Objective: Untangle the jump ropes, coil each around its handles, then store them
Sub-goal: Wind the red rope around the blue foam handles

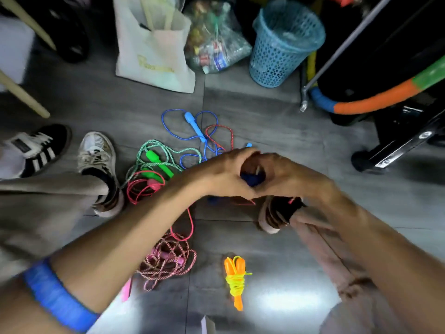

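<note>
Both hands joined at frame centre, clamped on dark blue handles (251, 180).

Left hand (222, 175) and right hand (290, 175) curled together around the handles (partly hidden, blurred). Loose ropes just beyond and left of hands — light blue rope (195, 126), green rope (159, 162), red-pink cord (144, 186). Lower centre: pink braided rope (168, 260) heaped; orange-handled rope (236, 278) coiled, bound in yellow cord. Upper frame — tote bag (154, 51), blue basket (281, 44).
</note>
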The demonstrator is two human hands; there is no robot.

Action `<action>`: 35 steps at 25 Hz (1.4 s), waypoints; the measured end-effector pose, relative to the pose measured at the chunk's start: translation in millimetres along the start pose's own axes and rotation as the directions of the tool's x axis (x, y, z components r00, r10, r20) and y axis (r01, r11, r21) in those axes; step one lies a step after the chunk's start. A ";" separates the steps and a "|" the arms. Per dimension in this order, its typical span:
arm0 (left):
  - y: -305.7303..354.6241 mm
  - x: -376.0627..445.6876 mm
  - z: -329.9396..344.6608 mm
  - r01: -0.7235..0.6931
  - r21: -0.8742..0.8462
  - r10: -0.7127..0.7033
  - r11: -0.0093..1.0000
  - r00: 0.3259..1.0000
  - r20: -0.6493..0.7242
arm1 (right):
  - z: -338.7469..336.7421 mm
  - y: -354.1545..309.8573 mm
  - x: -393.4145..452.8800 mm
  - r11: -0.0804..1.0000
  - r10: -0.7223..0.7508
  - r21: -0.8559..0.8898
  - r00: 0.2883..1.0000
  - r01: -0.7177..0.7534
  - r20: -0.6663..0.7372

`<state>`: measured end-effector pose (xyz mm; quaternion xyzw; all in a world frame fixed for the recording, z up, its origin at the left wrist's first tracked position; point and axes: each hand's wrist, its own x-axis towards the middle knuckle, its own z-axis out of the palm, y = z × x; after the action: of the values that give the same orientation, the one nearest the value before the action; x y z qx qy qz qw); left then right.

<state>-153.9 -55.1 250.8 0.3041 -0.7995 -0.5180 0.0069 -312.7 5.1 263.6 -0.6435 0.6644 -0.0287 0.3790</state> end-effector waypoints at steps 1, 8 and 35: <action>14.8 -5.8 -7.7 -0.010 0.068 0.008 0.998 1.000 0.025 | -13.3 -12.8 -15.9 0.999 0.004 0.054 1.000 -0.003 -0.024; 53.2 -47.0 -47.8 -0.036 0.458 0.089 0.888 0.992 -0.094 | -42.5 -50.6 -49.6 0.996 0.069 0.056 0.997 -0.071 0.042; 87.5 -50.9 -69.1 0.223 -0.627 -0.205 0.746 0.973 0.103 | -136.0 -44.3 -52.6 0.366 0.607 0.863 0.613 0.349 -0.506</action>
<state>-131.9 -62.6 371.1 0.3662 -0.5375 -0.7586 0.0385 -355.4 -17.5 408.2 -0.1703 0.6749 -0.6316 0.3414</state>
